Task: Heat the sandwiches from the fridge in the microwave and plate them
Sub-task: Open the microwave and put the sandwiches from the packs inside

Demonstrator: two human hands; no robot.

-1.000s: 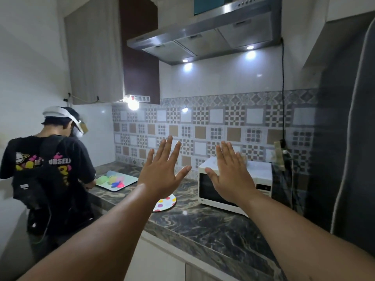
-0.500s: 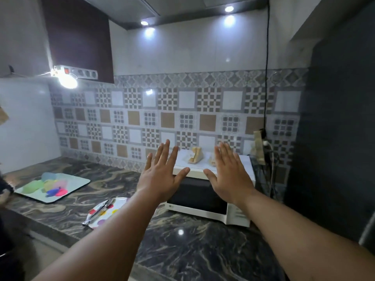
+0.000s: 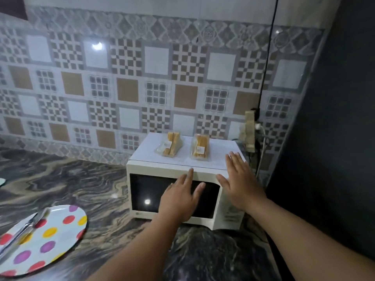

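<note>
Fingers of both hands are straight and slightly spread, gripping nothing. Left hand is held flat, palm forward, in front of the dark door glass of the microwave, its fingertips reaching the cream strip above the glass; whether it touches the door cannot be told. Right hand is likewise extended, over the upper right front corner of the microwave by the control panel; contact here also cannot be told. Both forearms enter from the bottom edge of the view.

Microwave door is closed. Two wrapped sandwiches stand on the white top of the microwave: the left sandwich and the right sandwich, side by side with a gap between them, each in a clear wrapper with a small label.

Microwave sits on a dark marbled counter, against a patterned tile wall. Polka-dot plate lies on the counter to the lower left, well apart from the microwave, with metal tongs resting across it. Socket block with plugged cables hangs just right of the microwave. Dark tall surface fills the right side.
</note>
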